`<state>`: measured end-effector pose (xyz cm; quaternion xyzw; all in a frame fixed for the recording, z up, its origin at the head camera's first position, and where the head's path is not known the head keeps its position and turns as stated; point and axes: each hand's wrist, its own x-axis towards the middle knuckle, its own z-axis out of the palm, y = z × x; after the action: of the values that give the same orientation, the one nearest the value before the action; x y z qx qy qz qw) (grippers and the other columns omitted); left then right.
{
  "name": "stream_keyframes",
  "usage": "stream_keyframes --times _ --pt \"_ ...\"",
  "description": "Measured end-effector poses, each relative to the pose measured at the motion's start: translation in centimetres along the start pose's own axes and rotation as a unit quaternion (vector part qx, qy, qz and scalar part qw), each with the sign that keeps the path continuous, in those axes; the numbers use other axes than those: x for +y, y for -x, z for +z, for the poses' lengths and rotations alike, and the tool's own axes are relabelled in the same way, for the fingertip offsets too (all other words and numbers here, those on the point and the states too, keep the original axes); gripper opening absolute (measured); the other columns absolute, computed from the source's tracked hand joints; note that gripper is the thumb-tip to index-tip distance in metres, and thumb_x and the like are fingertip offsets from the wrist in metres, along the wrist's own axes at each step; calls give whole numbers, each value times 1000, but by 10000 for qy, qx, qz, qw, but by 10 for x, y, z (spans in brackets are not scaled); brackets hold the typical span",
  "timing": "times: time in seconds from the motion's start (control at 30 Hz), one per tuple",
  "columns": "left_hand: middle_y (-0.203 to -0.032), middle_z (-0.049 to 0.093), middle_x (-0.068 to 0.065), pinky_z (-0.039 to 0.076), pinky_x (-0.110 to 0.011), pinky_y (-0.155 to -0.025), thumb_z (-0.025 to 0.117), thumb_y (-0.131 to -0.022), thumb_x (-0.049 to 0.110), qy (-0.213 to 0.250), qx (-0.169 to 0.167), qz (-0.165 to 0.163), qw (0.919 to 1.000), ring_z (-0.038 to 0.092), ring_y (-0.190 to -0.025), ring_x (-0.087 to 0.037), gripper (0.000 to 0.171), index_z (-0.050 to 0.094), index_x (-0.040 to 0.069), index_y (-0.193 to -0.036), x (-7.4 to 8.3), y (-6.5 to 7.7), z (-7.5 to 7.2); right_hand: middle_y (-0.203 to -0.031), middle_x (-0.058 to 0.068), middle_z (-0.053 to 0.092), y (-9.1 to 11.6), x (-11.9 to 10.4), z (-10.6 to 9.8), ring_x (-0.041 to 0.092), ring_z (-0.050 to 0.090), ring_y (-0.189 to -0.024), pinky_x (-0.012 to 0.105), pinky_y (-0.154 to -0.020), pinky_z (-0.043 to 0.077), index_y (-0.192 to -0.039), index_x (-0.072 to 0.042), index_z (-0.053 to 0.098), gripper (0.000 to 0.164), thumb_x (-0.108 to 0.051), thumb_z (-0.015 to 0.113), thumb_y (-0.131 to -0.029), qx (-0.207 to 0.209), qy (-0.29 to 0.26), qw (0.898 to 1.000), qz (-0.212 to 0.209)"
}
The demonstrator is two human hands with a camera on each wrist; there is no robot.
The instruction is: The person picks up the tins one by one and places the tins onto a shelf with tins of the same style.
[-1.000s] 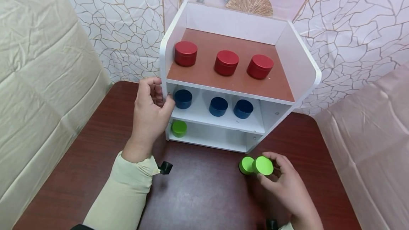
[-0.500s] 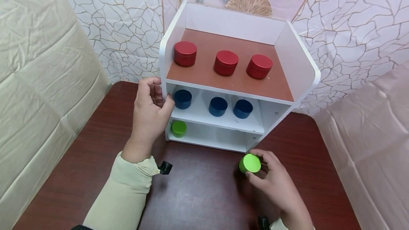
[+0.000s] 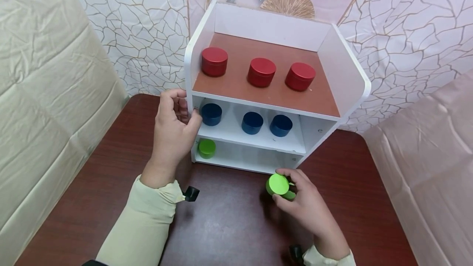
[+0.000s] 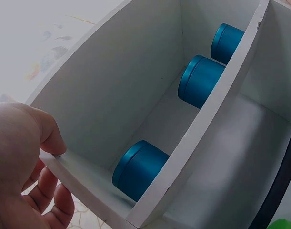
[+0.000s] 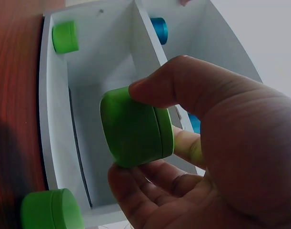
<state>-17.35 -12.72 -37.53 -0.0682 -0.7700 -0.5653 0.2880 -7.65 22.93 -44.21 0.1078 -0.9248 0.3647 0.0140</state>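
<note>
My left hand (image 3: 171, 136) grips the left side panel of a white shelf unit (image 3: 345, 65), thumb at its front edge and fingers outside. With thumb and fingers my right hand (image 3: 308, 204) pinches a round green tin (image 3: 278, 184), raised in front of the bottom shelf. Partly hidden behind it, a second green tin (image 5: 46, 211) stands on the table. A third green tin (image 3: 207, 148) sits at the left end of the bottom shelf. Several blue tins (image 3: 252, 123) line the middle shelf, and several red tins (image 3: 262, 72) stand on the brown top.
The unit stands on a dark red-brown table (image 3: 221, 221). Behind it hangs a patterned cloth (image 3: 140, 32); plain cloths flank the left and right sides. The middle shelf board (image 4: 202, 119) divides the blue tins from the bottom compartment.
The right hand has carried the green tin leftward and slightly toward the shelf unit, passing over the tin on the table. The left hand has stayed on the panel.
</note>
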Motion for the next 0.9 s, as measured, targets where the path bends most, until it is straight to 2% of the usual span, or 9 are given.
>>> stream_keyframes --times 0.2,0.53,0.7,0.9 --pt "-112 56 -12 49 -25 -77 69 -101 6 -6 -8 -15 10000 56 -95 -18 43 51 10 -140 0 0 -1 -133 2 67 -2 -1 2 17 66 -117 42 -100 65 -145 -14 69 61 -7 93 -89 -58 -13 10000 -21" --pt "-112 56 -12 49 -24 -78 70 -101 7 14 -19 -8 10000 56 -96 -18 43 51 10 -140 -1 1 -1 -130 2 68 -8 -8 -3 15 67 -113 40 -98 65 -144 -14 70 62 -10 94 -88 -53 215 9995 -229" --pt "-111 56 -12 50 -24 -78 70 -101 8 -22 -20 -9 10000 56 -96 -18 43 51 11 -140 0 1 -1 -132 2 69 -16 -11 -2 16 67 -115 43 -99 65 -144 -13 70 61 -11 93 -88 -73 186 9991 -367" --pt "-111 56 -12 49 -25 -77 70 -101 8 -30 -3 -19 10000 56 -95 -19 43 52 11 -140 0 1 -1 -134 2 70 -28 -13 0 16 65 -116 42 -99 64 -145 -14 70 59 -14 92 -90 -166 224 9990 -340"
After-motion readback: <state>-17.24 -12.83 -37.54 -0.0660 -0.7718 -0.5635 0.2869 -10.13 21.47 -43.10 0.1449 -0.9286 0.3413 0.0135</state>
